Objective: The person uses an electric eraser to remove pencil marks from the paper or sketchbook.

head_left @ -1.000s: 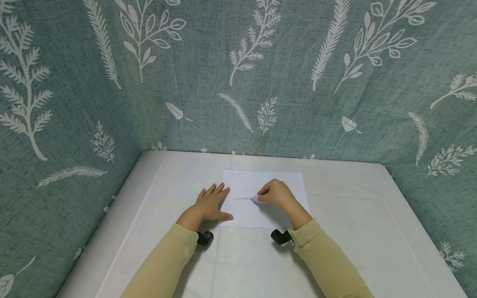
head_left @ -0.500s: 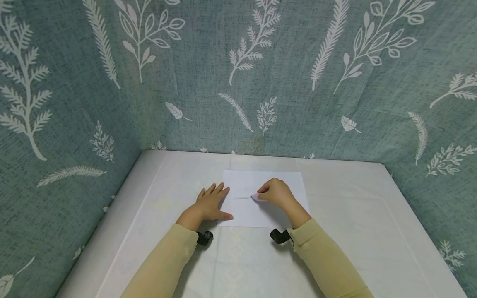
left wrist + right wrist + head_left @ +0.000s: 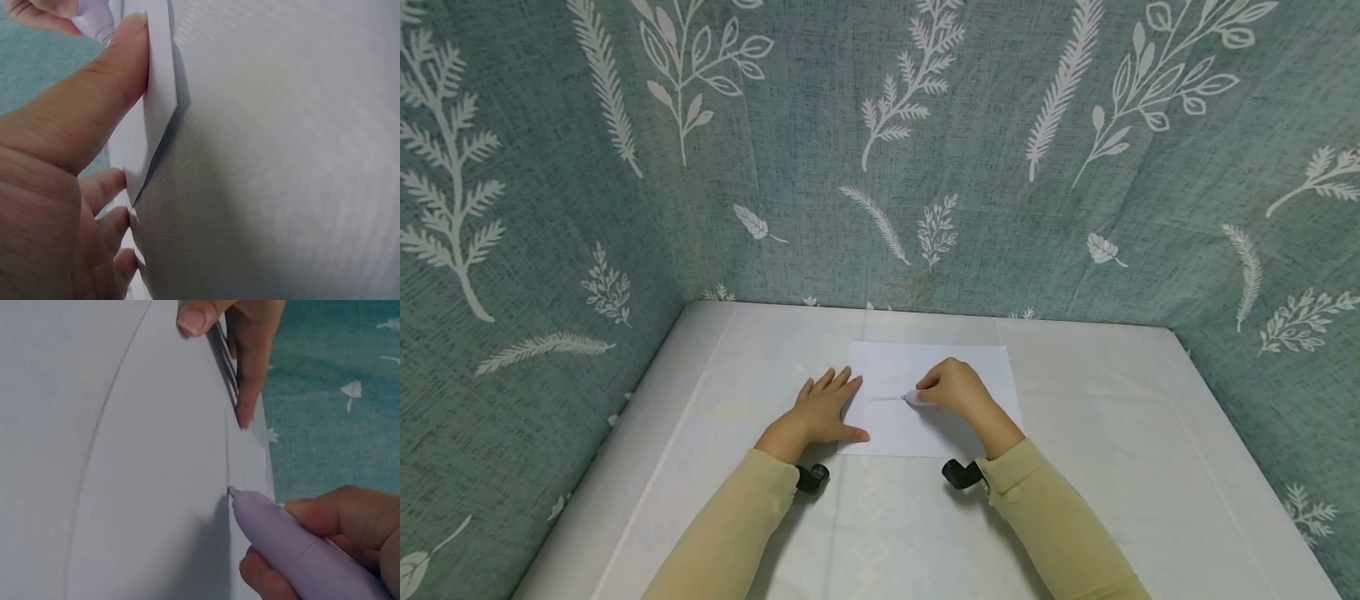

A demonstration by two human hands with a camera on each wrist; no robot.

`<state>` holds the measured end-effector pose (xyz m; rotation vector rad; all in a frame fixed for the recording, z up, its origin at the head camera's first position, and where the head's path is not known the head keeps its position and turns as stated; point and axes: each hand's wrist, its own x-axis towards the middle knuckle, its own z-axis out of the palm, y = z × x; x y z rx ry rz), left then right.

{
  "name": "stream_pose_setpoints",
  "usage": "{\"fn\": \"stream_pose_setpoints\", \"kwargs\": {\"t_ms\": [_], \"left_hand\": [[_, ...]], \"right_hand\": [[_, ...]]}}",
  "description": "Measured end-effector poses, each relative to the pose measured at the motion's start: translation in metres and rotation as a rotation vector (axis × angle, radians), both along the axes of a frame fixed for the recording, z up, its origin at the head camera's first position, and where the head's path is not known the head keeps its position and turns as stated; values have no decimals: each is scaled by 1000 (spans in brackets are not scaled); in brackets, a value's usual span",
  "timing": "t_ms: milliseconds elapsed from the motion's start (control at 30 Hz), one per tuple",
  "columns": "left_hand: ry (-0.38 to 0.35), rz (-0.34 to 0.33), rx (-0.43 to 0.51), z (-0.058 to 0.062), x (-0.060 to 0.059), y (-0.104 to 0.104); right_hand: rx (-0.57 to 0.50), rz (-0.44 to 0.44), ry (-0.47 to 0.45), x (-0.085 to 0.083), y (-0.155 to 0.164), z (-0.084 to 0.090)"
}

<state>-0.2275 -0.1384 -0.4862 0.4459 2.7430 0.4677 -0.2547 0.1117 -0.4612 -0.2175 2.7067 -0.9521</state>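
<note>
A white sheet of paper [image 3: 880, 358] lies on the table. My left hand [image 3: 822, 412] is spread flat at its left edge, thumb and fingertips pressing on the sheet. In the left wrist view the thumb [image 3: 119, 69] lies across the paper near a corner. My right hand [image 3: 958, 387] pinches a thick lilac pen-shaped tool [image 3: 294, 544] between thumb and fingers. Its small metal tip [image 3: 232, 491] meets the paper, at the right end of a faint straight line [image 3: 884, 398] in the head view. The tool's rear end is hidden by the hand.
A white cloth covers the table [image 3: 1097, 433]. Green-blue fabric [image 3: 820, 250] with white leaf prints hangs behind it and along both sides. Black wrist cameras [image 3: 961, 474] sit by both sleeve cuffs, low over the cloth.
My right hand and the lilac tool have shifted very slightly left, the tip staying at the right end of the line. My left hand has kept its place on the paper.
</note>
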Motion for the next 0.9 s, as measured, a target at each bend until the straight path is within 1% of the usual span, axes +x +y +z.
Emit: {"fn": "stream_pose_setpoints", "kwargs": {"t_ms": [533,900], "left_hand": [[9,3,0,-3,-1,0],[6,2,7,-2,0,0]], "right_hand": [[4,-8,-9,0,0,0],[-48,62,-59,-1,10,-4]]}}
